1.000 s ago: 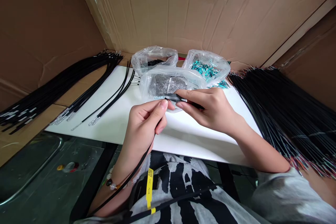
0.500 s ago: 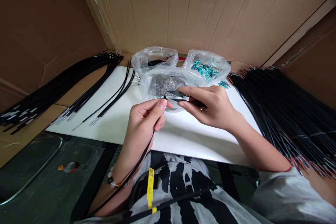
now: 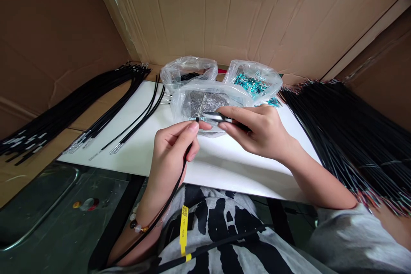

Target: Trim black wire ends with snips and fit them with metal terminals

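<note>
Head view: left hand [image 3: 173, 145] tight on black cable [image 3: 177, 184], silvery tip [image 3: 200, 111] newly visible, right hand [image 3: 260, 132] half-curled round dark tool [image 3: 216, 116]

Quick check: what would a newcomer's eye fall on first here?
Likely the shiny teal pieces in the clear bag at the back, right of centre. Then the yellow tag low in front of the shirt. At the centre, the left hand holds a black cable, its tip beside the tool in the right hand.
</note>
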### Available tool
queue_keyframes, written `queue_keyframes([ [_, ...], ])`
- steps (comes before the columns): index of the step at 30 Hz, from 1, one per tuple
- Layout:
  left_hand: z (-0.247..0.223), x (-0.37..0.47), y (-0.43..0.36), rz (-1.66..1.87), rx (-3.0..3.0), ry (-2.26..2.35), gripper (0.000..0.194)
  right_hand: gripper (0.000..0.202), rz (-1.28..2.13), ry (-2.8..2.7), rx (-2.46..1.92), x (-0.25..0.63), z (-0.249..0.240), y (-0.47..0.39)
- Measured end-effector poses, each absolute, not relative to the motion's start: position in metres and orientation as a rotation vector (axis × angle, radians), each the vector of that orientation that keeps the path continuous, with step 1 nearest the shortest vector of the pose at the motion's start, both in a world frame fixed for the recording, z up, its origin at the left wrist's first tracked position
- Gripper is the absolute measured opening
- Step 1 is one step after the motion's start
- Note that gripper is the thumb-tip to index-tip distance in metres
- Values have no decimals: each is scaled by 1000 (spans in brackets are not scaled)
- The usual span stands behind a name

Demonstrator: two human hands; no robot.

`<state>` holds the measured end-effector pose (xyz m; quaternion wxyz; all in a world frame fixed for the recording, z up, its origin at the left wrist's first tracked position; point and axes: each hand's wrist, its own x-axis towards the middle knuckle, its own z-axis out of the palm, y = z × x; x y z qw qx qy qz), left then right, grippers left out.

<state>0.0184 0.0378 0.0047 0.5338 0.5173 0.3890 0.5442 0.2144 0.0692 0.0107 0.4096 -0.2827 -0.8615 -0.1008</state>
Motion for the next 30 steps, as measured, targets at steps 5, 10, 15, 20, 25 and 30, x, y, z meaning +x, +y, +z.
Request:
queue_keyframes([
  [5, 4, 14, 39, 1283, 1284, 935, 32, 24, -278, -2182, -723, 214, 12, 65],
  [10, 2, 10, 41, 1239, 1344, 942, 42, 19, -309, -2217, -751, 212, 10, 62],
  [15, 1, 10, 42, 1270, 1329, 924, 37, 20, -405, -2188, -725, 209, 9, 62],
  [20, 1, 7, 40, 1284, 1303, 942, 29, 17, -439, -2161, -731, 210, 12, 60],
  [25, 8, 11, 32, 1315, 1321, 985, 44, 17, -395, -2170, -693, 211, 15, 59],
  [30, 15, 19, 25, 1368, 1312, 1075, 40, 16, -406, -2182, -696, 209, 10, 61],
])
